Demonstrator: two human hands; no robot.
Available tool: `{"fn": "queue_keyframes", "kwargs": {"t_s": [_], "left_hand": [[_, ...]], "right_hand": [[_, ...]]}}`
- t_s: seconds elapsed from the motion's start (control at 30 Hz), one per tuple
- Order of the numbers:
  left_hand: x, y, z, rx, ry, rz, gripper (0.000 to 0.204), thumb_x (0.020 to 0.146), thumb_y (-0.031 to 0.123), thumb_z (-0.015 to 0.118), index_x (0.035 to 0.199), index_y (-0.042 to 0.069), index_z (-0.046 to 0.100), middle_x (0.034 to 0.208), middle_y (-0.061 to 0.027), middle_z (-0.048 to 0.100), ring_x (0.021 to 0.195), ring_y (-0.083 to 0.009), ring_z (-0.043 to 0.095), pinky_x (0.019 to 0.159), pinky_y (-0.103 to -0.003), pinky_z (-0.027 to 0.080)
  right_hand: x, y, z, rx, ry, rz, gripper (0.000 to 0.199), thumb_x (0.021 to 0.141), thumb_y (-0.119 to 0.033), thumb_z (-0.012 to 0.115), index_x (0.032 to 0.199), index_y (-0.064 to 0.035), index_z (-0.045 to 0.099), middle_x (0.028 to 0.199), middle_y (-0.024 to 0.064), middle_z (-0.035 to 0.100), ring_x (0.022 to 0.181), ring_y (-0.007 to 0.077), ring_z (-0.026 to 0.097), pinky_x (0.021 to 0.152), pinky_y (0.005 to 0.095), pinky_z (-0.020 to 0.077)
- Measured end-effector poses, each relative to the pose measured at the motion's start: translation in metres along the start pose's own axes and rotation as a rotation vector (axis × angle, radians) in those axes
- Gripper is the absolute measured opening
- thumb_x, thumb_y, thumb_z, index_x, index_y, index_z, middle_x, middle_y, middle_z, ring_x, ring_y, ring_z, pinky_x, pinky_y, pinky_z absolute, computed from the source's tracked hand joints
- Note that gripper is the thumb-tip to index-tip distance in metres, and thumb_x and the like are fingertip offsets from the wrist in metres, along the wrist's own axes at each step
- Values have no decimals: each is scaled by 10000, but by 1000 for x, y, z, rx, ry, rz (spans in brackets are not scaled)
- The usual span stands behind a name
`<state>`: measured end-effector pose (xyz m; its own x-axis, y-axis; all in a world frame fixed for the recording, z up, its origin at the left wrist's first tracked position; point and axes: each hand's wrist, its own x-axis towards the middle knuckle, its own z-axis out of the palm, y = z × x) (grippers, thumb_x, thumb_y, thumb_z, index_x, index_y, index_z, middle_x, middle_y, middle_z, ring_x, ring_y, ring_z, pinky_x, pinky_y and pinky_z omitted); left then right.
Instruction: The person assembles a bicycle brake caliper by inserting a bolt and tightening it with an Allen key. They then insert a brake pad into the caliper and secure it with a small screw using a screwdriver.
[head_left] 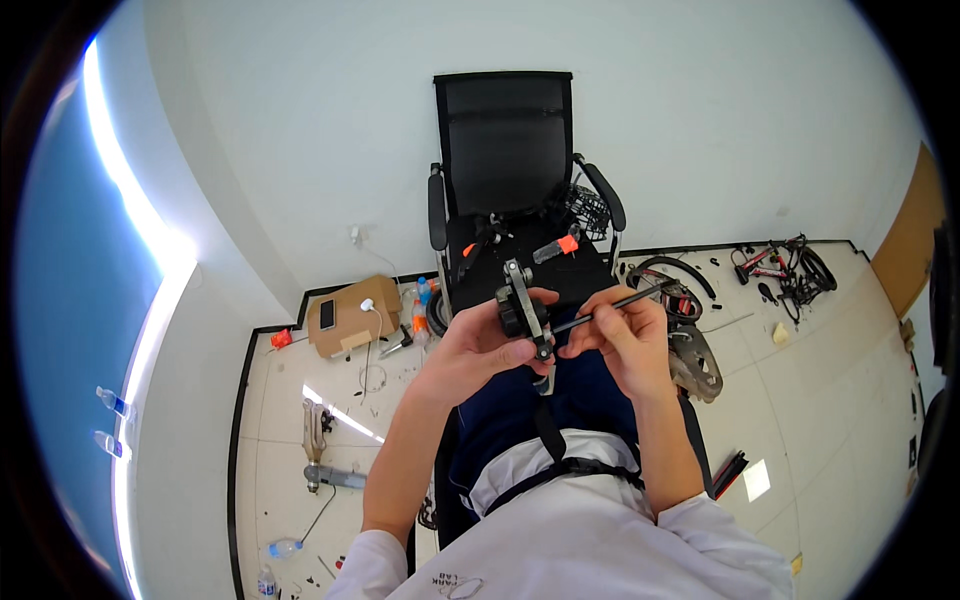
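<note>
My left hand is closed around a black mechanical part with a silver metal bracket, held above my lap. The bracket stands roughly upright, with rounded ends at top and bottom. In my right hand, the fingers pinch a thin dark rod. It slants from upper right down to lower left. Its lower end reaches the side of the bracket; whether it sits in a hole there I cannot tell.
Facing me is a black mesh chair with an orange-and-clear tool handle on its seat. Cardboard bearing a phone lies at left, near bottles. A metal assembly and bicycle parts lie on the floor.
</note>
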<state>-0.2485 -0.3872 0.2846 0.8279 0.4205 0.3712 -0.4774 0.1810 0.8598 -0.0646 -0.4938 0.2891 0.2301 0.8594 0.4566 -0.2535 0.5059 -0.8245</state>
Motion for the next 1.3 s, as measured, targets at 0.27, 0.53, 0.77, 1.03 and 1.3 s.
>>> {"fn": "queue_keyframes", "kwargs": {"t_s": [0.27, 0.53, 0.77, 1.03, 1.3], "left_hand": [[-2, 3, 3, -8, -20, 2, 595, 823, 129, 742, 1309, -79, 467, 1134, -157, 607, 898, -245, 662, 723, -372, 568], [-2, 0, 1, -153, -99, -35, 607, 811, 81, 740, 1322, -87, 459, 1159, -195, 622, 891, -268, 672, 710, -367, 576], [-2, 4, 10, 74, -16, 38, 531, 819, 51, 730, 1282, -65, 496, 1101, -141, 623, 894, -225, 663, 735, -352, 576], [-2, 3, 11, 153, -73, 82, 534, 862, -16, 659, 1352, -35, 447, 1055, -90, 610, 874, -160, 623, 784, -326, 533], [-3, 0, 13, -188, -157, 21, 561, 908, 42, 591, 1413, -12, 354, 1091, -115, 589, 929, -221, 636, 734, -335, 537]], "right_hand": [[-1, -6, -4, 3, -52, 133, 148, 908, -39, 609, 959, 99, 620, 853, 212, 684, 677, 237, 696, 658, 336, 597], [-2, -5, -3, 66, -129, -4, 128, 885, 17, 606, 985, 97, 611, 917, 209, 676, 757, 244, 703, 738, 359, 595], [2, -8, 2, 169, -93, 119, 105, 906, -28, 601, 920, 75, 586, 837, 171, 659, 707, 225, 692, 674, 329, 590], [-2, 1, 1, 183, -102, 161, 170, 893, -95, 658, 885, 57, 583, 763, 141, 644, 597, 185, 634, 593, 306, 560], [0, 3, 6, 155, -136, 25, 125, 871, -23, 662, 931, 58, 589, 800, 126, 643, 705, 178, 646, 655, 297, 546]]}}
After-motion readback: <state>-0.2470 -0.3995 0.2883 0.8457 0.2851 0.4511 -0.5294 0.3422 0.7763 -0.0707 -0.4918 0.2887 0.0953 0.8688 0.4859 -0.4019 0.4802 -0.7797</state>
